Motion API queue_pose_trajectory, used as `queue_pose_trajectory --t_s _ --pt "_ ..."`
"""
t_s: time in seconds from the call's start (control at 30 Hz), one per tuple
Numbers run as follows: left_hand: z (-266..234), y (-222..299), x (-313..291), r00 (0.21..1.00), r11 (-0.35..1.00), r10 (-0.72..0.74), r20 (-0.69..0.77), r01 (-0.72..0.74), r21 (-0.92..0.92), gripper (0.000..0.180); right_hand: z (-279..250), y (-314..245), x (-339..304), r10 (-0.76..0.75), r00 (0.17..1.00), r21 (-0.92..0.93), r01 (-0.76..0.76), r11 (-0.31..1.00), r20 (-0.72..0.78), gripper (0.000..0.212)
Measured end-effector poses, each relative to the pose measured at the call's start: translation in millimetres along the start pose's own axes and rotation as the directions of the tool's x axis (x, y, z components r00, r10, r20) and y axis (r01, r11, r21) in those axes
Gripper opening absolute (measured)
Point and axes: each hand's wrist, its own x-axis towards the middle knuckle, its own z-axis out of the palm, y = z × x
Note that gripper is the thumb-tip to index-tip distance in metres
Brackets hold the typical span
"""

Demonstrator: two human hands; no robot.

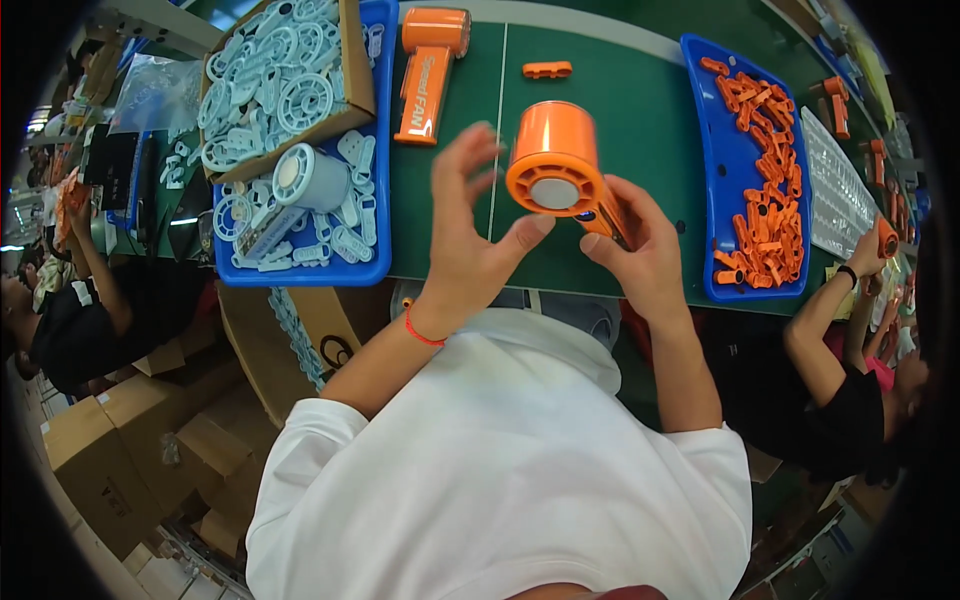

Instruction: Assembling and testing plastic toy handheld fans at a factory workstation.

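Note:
An orange handheld fan point(556, 140) is held up over the green table, its round head toward the far side and a pale disc at the head's near end. My right hand point(645, 245) is closed around the fan's handle, which its fingers partly cover. To the left of the fan head, my left hand point(472, 225) is open, fingers apart and slightly blurred, the thumb tip close to the head's lower rim. Another orange fan point(430, 80) lies on the table beyond my left hand. A small orange clip-like part point(547, 70) rests past the held fan.
On the left a blue tray point(375, 262) carries a cardboard box point(357, 60) of light blue parts and a light blue fan point(312, 180). At right stands a blue tray point(715, 200) of small orange parts. People work on both sides; cartons point(120, 440) stand lower left.

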Motion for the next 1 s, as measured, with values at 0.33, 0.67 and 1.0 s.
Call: queue_pose_trajectory --t_s 0.33,0.67,1.0 --pt "9 -8 13 0.933 0.969 -0.207 0.293 0.238 -0.071 0.05 13 -7 8 0.169 0.986 0.259 -0.163 0.952 -0.003 0.055" --pt "-10 33 35 0.971 0.846 -0.039 0.235 -0.093 0.526 0.046 10 -41 95 0.051 0.986 0.151 -0.026 0.988 -0.161 0.051" --pt "-39 20 88 0.978 0.213 0.179 0.108 -0.145 0.966 0.036 -42 -16 354 -0.318 0.842 -0.706 -0.101 0.701 -0.436 0.037"
